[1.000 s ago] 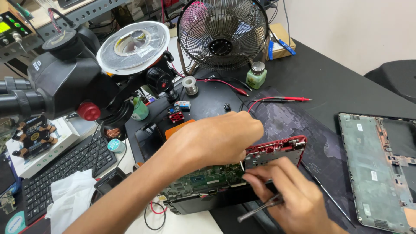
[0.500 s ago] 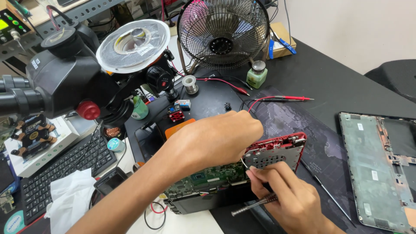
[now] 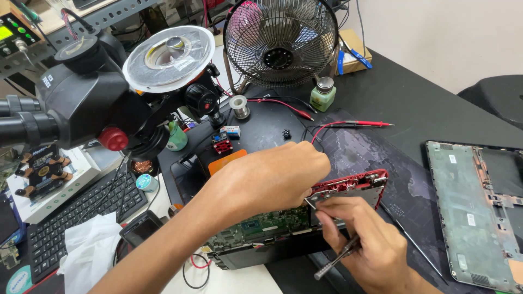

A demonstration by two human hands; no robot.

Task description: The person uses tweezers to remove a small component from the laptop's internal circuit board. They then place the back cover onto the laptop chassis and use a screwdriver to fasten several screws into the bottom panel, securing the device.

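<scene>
Circuit board (image 3: 261, 226), green, lies on the black surface (image 3: 403, 103) under your left hand (image 3: 272, 177), whose grip closes on its red-edged metal plate (image 3: 354, 188). Your right hand (image 3: 370, 245) pinches that plate and holds tweezers (image 3: 335, 261). A grey laptop cover (image 3: 474, 207) rests well apart.

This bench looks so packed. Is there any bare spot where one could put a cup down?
Yes: the black tabletop lies bare between the fan and the grey laptop cover, past the red probe. The left is crowded: microscope, keyboard, tissue. Both hands fill the middle, over the circuit board.
</scene>
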